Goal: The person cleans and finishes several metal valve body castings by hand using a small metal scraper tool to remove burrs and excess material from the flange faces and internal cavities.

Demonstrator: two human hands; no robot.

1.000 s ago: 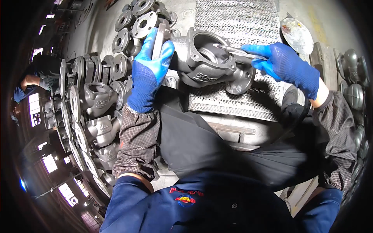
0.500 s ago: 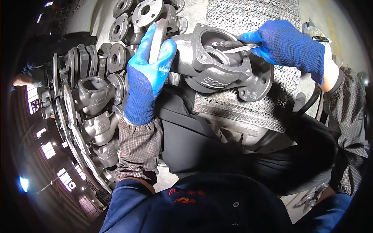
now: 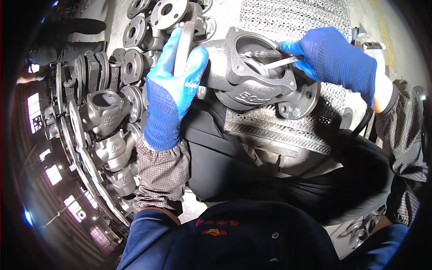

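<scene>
A grey cast-metal valve body [image 3: 252,92] with round end flanges and an open top lies in front of me on a perforated metal grating. My left hand [image 3: 173,85], in a blue coated glove, grips its left flange [image 3: 183,49], thumb on the near side and fingers on the other. My right hand [image 3: 330,56], gloved alike, is closed at the right of the opening. From its fingers a slim dark metal rod [image 3: 265,54] and a flat pale strip [image 3: 281,62] reach into the opening. The fingers hide their rear ends, so I cannot tell their exact kind.
Several similar valve bodies [image 3: 108,112] are stacked at the left, with more flanged castings [image 3: 168,13] at the far side. The grating [image 3: 292,18] extends beyond and below the work. A dark hose [image 3: 360,121] hangs beneath my right wrist. My dark-clad legs [image 3: 216,157] are close in front.
The valve body has shifted slightly right, its opening turned a little. The rod and strip have changed angle slightly inside it. Both hands keep their grip.
</scene>
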